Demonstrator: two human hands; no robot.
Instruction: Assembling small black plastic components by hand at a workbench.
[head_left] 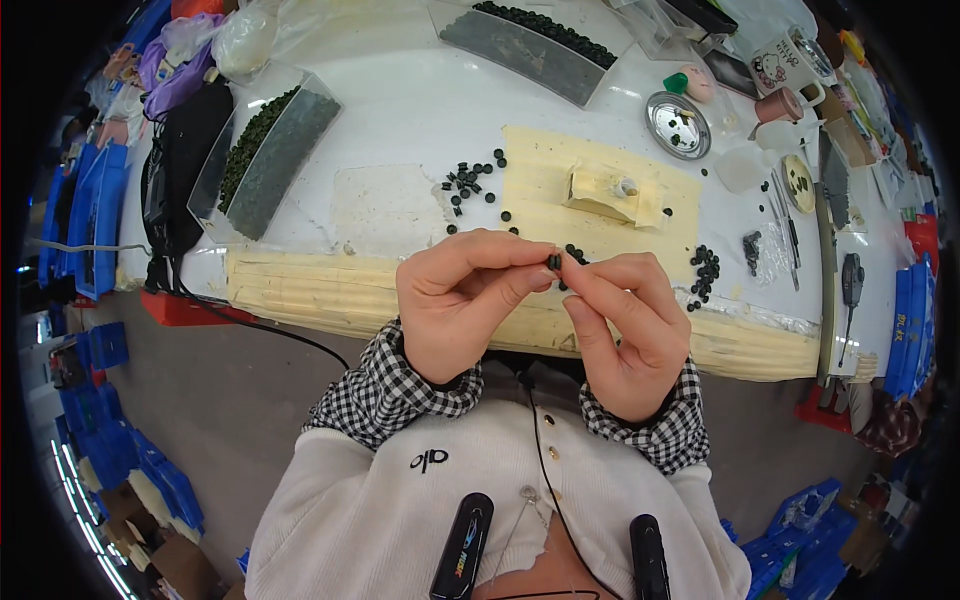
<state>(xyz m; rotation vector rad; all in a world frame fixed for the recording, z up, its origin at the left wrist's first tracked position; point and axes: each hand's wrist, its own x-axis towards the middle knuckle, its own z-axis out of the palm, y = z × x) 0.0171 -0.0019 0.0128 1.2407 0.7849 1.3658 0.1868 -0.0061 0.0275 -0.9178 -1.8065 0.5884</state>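
Observation:
A small black round part [554, 262] is pinched between the thumb and forefinger of my left hand [445, 305], just above the table's near edge. From the other side, the forefinger of my right hand [635, 325] touches the part. My right thumb stands apart from that fingertip, and the other fingers are loosely curled. Beyond my hands lies a yellowish sheet [530, 190] carrying a small tape-wrapped block [612, 195] with a pale knob on top. Loose black parts [466, 180] are scattered left of the sheet. Another cluster of black parts [705, 272] lies to its right.
Clear bins of dark parts stand at the left [270, 165] and far side [530, 45]. On the right are a round metal dish [678, 125], tweezers [785, 235], a screwdriver [851, 290] and a mug [785, 70]. Yellowish padding [310, 295] covers the near table edge.

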